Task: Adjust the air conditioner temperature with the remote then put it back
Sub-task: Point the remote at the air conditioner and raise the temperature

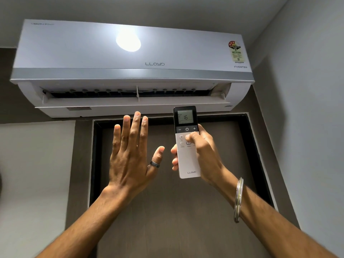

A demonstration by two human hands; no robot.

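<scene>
A white wall-mounted air conditioner (130, 58) fills the upper part of the view, its bottom louvre (134, 99) swung open. My right hand (202, 155) holds a white remote (186, 161) upright, pointed up at the unit. The remote's dark top has a screen (185, 117) reading 16. My thumb rests on the buttons just below the minus, power and plus row. My left hand (130, 155) is raised flat beside the remote, fingers spread, back toward me, holding nothing. It wears a dark ring on the thumb.
Below the unit is a brown door (167, 211) in a dark frame (247, 146). A grey wall (307, 108) closes in on the right. A metal bangle (238, 200) circles my right wrist. A lamp's reflection (128, 40) glares on the unit's front.
</scene>
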